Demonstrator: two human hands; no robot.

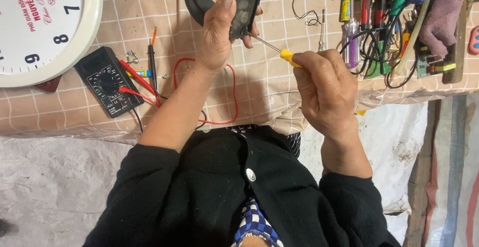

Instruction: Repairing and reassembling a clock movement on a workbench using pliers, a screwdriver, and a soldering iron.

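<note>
Now, with your left hand (219,32) clamped around the small black box (243,13), keep your right hand (324,90) closed on the screwdriver (279,51), tip seated squarely, turning gently.

Crowded bench, open middle

Bare checked table (279,92) lay between the multimeter (107,85) by the left edge and the tool pile (399,27) at the right corner.

A round white clock face (35,22) with printed lettering sits at ten o'clock; the black multimeter (107,81) lies just below it.
</note>
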